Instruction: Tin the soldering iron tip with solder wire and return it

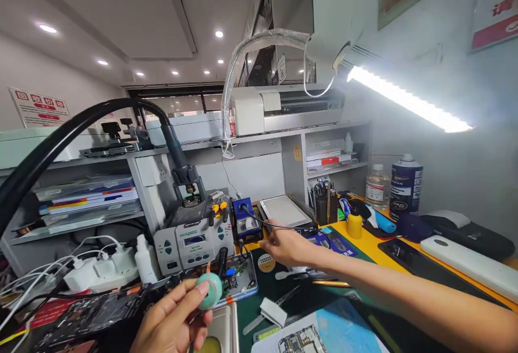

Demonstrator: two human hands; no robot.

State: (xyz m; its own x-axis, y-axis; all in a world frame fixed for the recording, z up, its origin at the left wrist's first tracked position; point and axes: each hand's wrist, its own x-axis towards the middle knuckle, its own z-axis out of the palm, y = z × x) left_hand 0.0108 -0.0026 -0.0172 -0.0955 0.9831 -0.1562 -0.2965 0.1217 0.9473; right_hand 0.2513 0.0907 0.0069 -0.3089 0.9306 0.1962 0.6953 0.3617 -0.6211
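Note:
In the lower middle, my left hand (172, 320) pinches a round mint-green reel (210, 292) between thumb and fingers. A short copper-coloured tip sticks up behind the reel. My right hand (285, 246) reaches in from the right with curled fingers, close to the blue soldering station (244, 215). The station's black cable passes just above this hand; anything within its fingers is hidden. Below the right hand lie a round cream label (266, 263) and tweezers (288, 294). Behind the reel, a tray (246, 283) holds small electronic parts.
A grey-white rework station (194, 246) stands behind my left hand. White chargers (101, 272) and an opened device (93, 310) lie left. A circuit-board picture (299, 339) lies in front. To the right are a yellow bottle (354, 224), a phone (404, 258) and a spray can (406, 187).

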